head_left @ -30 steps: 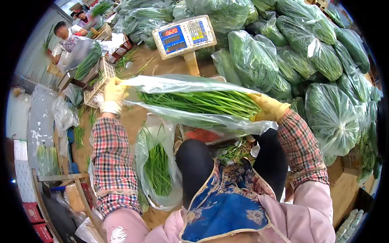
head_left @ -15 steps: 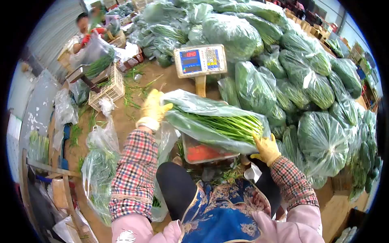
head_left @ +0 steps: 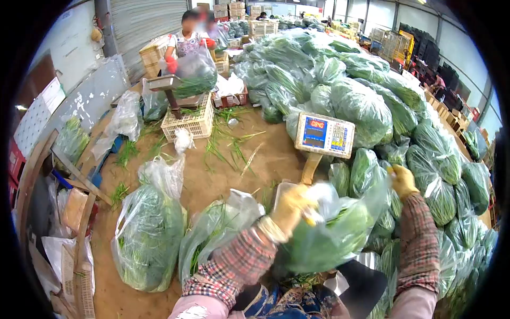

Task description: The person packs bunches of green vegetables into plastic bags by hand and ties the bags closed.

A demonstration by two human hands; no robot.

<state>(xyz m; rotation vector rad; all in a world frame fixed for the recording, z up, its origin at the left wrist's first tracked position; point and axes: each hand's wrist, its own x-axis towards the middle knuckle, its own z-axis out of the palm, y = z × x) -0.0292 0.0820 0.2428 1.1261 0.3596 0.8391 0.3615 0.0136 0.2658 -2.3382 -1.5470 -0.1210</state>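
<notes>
A clear plastic bag of long green vegetables [head_left: 332, 239] hangs between my hands, blurred by motion. My left hand [head_left: 293, 210], in a yellow glove, is closed on the bag's left upper edge. Also gloved in yellow, my right hand [head_left: 404, 182] grips the opposite upper corner. Beneath and behind the bag stands a scale, its platform mostly hidden. The scale's display head [head_left: 325, 135] shows red digits above the bag.
Bagged greens [head_left: 361, 109] are heaped along the right and back. Two filled bags, one upright [head_left: 151, 239] and one slumped [head_left: 204, 234], stand at my left. Farther off, a person in red gloves [head_left: 171, 65] handles a bag over a cream crate [head_left: 188, 125]. Loose stalks litter the floor.
The bag has gone from lying stretched over the scale to hanging lower and nearer to me, its contents bunched. My right hand has risen. The view has tilted up and swung left.
</notes>
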